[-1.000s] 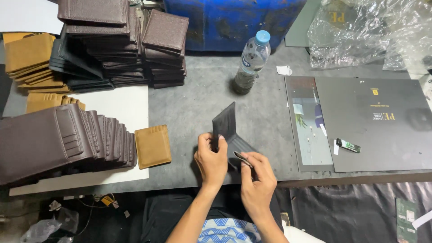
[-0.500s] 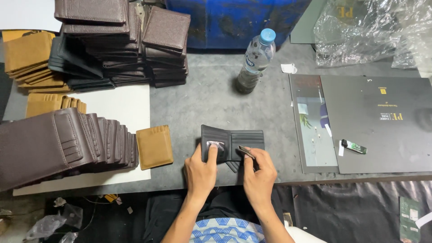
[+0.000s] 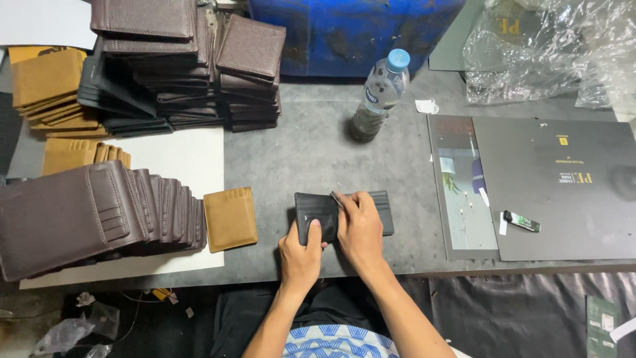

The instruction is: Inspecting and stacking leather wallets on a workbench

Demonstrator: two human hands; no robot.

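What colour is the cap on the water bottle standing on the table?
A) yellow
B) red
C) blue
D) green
C: the clear plastic bottle behind the open dark wallet wears a light blue cap, with no red, green or yellow on top of it.

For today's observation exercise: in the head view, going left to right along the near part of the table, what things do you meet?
Row of dark brown wallets → tan card holder → left hand → open dark wallet → right hand → small black lighter-like object.
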